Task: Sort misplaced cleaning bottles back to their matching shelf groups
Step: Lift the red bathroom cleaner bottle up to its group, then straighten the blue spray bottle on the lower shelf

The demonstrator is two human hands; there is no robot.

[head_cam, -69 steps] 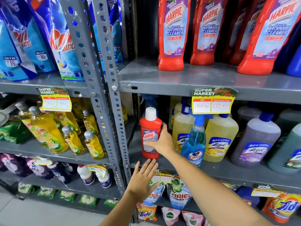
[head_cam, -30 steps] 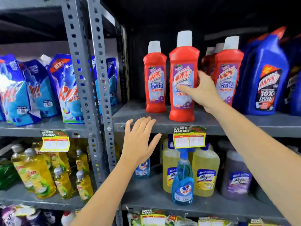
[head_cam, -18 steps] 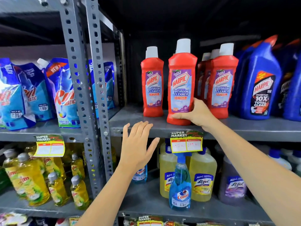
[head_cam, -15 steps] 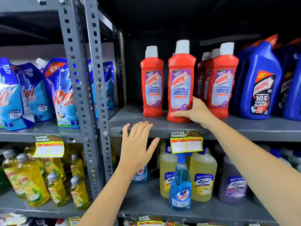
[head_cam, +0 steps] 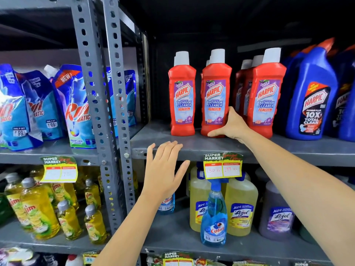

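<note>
Grey steel fills the view, and nearest to us is the left hand (head_cam: 163, 173), raised flat with palm toward the racking, fingers spread wide and gripping nothing, hovering in front of the upper shelf's front lip (head_cam: 278, 154). Behind it on the lower shelf stands a translucent blue Colin spray bottle (head_cam: 214, 217) with a trigger head, flanked by squat, rounded jugs of yellow Lizol (head_cam: 241, 206). A yellow price tag (head_cam: 222, 166) clips to the shelf lip above them. Off to the left, past the perforated upright post (head_cam: 117, 93), slim yellow Vim bottles (head_cam: 38, 212) crowd together (glossy plastic, grey caps).

Up and farther back, the right arm stretches out to the right hand (head_cam: 230, 125), which wraps the lower right side of a red Harpic bathroom cleaner bottle (head_cam: 216, 93), thumb across the base, fingers curled behind it. That bottle stands upright on the upper shelf, white flat-topped cap, purple label, just beside a matching red bottle (head_cam: 182, 93) on its left and more red ones (head_cam: 266, 93) on its right. Deeper right sit angled-neck blue Harpic bottles (head_cam: 313, 93). Soft, crinkled blue Rin pouches (head_cam: 75, 106) lean at far left.
</note>
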